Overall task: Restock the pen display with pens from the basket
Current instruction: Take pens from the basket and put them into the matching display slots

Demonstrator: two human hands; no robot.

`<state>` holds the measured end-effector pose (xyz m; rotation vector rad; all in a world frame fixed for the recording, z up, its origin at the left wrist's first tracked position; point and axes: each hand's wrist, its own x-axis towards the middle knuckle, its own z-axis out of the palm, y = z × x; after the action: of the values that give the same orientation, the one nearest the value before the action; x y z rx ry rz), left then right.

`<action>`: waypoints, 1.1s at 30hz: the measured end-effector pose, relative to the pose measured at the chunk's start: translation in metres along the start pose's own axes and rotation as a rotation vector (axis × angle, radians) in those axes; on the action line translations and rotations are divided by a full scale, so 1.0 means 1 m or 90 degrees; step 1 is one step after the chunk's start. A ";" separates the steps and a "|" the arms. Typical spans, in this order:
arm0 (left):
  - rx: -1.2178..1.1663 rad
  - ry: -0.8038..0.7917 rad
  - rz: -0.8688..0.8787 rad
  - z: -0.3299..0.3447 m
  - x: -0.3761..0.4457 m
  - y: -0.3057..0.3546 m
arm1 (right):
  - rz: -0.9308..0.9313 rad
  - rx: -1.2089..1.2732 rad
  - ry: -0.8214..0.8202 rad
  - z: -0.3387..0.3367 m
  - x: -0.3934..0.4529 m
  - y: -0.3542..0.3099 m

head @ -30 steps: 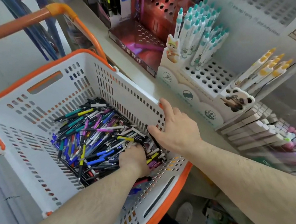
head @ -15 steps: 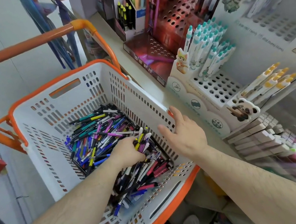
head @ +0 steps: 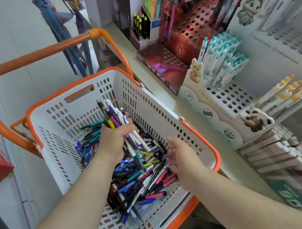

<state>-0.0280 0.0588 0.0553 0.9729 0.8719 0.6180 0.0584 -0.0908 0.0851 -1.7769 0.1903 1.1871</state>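
A white basket [head: 165, 110] with an orange rim holds a loose heap of mixed pens [head: 136, 178]. My left hand [head: 113, 141] grips a bundle of pens [head: 116, 119] raised above the heap, their tips pointing up and away. Inside the basket by its right wall, my right hand [head: 183, 157] is open with relaxed fingers and holds nothing. To the right on the shelf stands the white pen display [head: 226, 96], a perforated stand with teal-capped pens [head: 220, 57] in its upper rows and many bare holes below.
A red perforated display [head: 189, 35] stands behind the white one. Orange-capped pens [head: 285, 91] lie on a higher tier at right. Stacked erasers [head: 270, 150] sit below it. The basket's orange handle [head: 38, 55] arches over the far side. Umbrellas [head: 67, 38] hang beyond.
My left hand closed on a bundle of pens and lifted it out of the heap. My right hand let go of the basket's right rim and moved inside, open.
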 end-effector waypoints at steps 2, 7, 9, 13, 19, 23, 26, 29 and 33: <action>-0.091 -0.043 0.024 0.008 -0.008 0.007 | 0.164 0.145 -0.086 0.008 0.004 0.007; -0.239 -0.114 0.030 0.025 -0.023 0.009 | 0.255 0.315 -0.211 0.022 0.007 0.010; -0.252 -0.118 0.023 0.029 -0.026 0.006 | 0.220 0.328 -0.223 0.024 0.004 0.004; -0.265 -0.111 -0.001 0.033 -0.030 0.001 | 0.139 0.367 -0.200 0.025 -0.004 -0.007; -0.302 -0.108 -0.063 0.038 -0.036 0.000 | 0.004 0.237 -0.187 0.026 -0.001 -0.005; -0.249 -0.081 -0.069 0.032 -0.028 0.001 | -0.005 0.058 -0.151 0.016 0.001 -0.005; -0.166 -0.092 -0.081 0.025 -0.022 0.000 | -0.091 -0.056 -0.030 0.007 0.003 -0.021; -0.074 -0.142 -0.082 0.025 -0.026 0.004 | -0.316 -0.143 -0.037 0.003 -0.007 -0.050; -0.018 -0.201 -0.104 0.030 -0.031 0.007 | -0.426 -0.275 -0.110 0.015 -0.011 -0.071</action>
<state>-0.0197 0.0242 0.0807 0.9323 0.6521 0.3247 0.0844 -0.0458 0.1365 -1.8611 -0.7606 0.9105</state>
